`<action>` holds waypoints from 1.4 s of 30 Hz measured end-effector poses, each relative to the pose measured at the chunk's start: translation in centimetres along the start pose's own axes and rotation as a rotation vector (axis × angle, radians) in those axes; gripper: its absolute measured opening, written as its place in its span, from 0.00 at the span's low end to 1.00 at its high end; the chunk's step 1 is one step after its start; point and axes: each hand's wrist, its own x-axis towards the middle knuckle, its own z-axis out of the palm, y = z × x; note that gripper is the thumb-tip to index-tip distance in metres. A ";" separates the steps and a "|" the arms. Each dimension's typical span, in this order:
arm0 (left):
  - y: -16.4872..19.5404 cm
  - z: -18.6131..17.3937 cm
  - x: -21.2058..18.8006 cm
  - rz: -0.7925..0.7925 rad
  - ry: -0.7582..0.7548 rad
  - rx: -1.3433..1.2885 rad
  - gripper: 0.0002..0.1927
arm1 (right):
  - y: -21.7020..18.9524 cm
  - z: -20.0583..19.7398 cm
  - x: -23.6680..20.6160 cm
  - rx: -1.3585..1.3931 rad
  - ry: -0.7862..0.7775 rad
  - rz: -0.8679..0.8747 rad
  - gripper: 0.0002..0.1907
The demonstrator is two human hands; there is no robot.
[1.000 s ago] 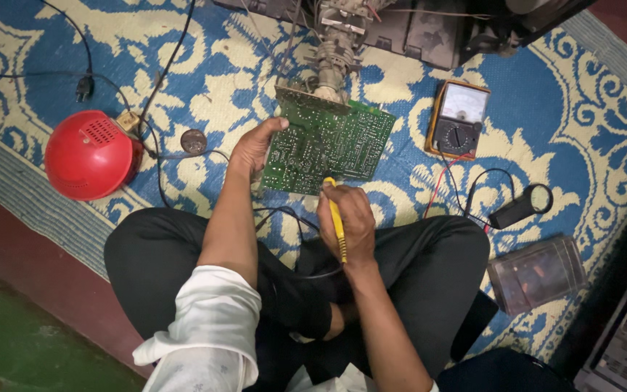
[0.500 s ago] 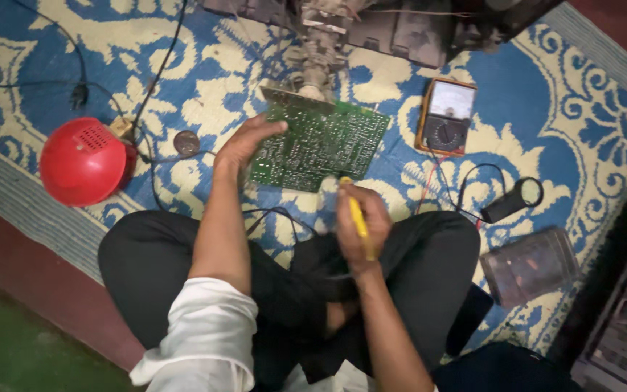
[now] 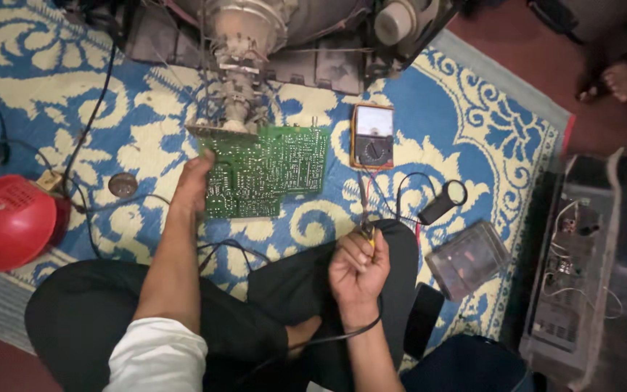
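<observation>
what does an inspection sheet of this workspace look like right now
surface: blue and cream patterned mat on the floor.
job's things: green circuit board lying flat; yellow-handled tool.
clutter: analog meter, red dome-shaped object, clear plastic box, black cylinder.
hands: left hand grips the board's left edge; right hand holds the tool above the lap, off the board.
cables: black leads trail over the mat; one runs under the right wrist.
surroundings: opened picture-tube set at the top, open chassis right, another person's foot.
</observation>
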 end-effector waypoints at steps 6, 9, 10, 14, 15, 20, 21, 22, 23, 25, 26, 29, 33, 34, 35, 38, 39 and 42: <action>-0.6 0.9 0.0 0.219 0.093 0.298 0.19 | 0.9 1.8 -0.5 0.113 -0.052 0.096 0.12; -1.3 1.3 0.8 0.225 0.046 0.282 0.19 | 1.7 2.9 -0.8 0.075 -0.032 0.084 0.12; -1.2 1.4 1.1 0.223 0.088 0.384 0.22 | 2.1 3.4 -0.9 0.031 -0.045 0.090 0.12; 0.9 2.3 0.7 0.222 0.007 0.412 0.28 | 4.3 6.7 -1.5 -0.317 -0.102 0.101 0.13; 1.9 2.8 -0.2 0.145 0.149 0.704 0.35 | 5.4 7.5 -1.8 -0.447 -0.117 0.105 0.13; 5.0 6.8 -12.5 0.166 0.257 1.026 0.32 | 12.7 9.8 -1.8 -1.217 -0.229 -0.206 0.09; 5.4 7.1 -16.1 0.195 -0.044 0.770 0.30 | 14.5 9.7 -1.5 -1.368 -0.219 -0.286 0.09; 6.0 7.3 -19.4 0.239 -0.330 0.500 0.28 | 16.3 9.4 -0.9 -1.555 -0.297 -0.328 0.08; 6.8 6.6 -22.9 0.107 -0.459 0.144 0.28 | 18.2 9.2 -0.3 -1.736 -0.389 -0.371 0.07; 8.9 4.9 -28.9 0.093 -0.493 -0.233 0.26 | 22.4 8.2 0.0 -2.025 -0.596 -0.444 0.07; 10.6 3.6 -31.3 0.191 -0.412 -0.238 0.24 | 24.7 7.6 -0.3 -2.134 -0.706 -0.482 0.08; 14.9 0.3 -37.6 0.601 -0.143 0.131 0.11 | 31.8 5.3 -2.7 -2.171 -0.929 -0.398 0.18; 19.4 -3.9 -42.8 0.754 0.169 0.095 0.11 | 39.0 2.9 -6.0 -1.796 -1.044 0.033 0.35; 20.0 -5.5 -43.5 0.713 0.357 0.142 0.09 | 39.9 2.7 -6.6 -1.689 -1.055 0.148 0.42; 20.3 -7.5 -44.2 0.664 0.538 0.189 0.07 | 40.5 2.5 -6.9 -1.756 -1.111 0.139 0.43; 19.1 -15.0 -44.6 0.522 1.129 0.808 0.10 | 40.4 1.8 -6.8 -1.984 -1.172 0.176 0.44; 18.0 -17.8 -43.8 0.519 1.309 1.095 0.12 | 39.7 1.5 -6.4 -2.067 -1.118 0.241 0.42; 13.9 -25.9 -40.9 0.104 1.517 0.835 0.15 | 35.7 0.2 -4.7 -2.144 -1.051 0.201 0.35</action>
